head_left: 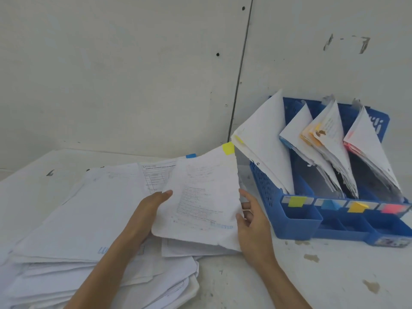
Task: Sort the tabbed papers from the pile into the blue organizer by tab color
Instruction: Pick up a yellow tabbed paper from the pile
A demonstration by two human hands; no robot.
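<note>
While left hand (149, 211) and right hand (253, 221) hold yellow-tabbed paper (205, 192) | pile (78, 221) beneath | blue organizer (264, 186) right

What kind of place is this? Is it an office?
Probably an office or work room: a big pile of printed papers lies on a white table beside a blue organizer with colour-labelled slots.

Single head-worn wide-angle view: looks forward and down, close over my left hand (151, 208) and right hand (254, 219), facing the wall (133, 74).
</note>
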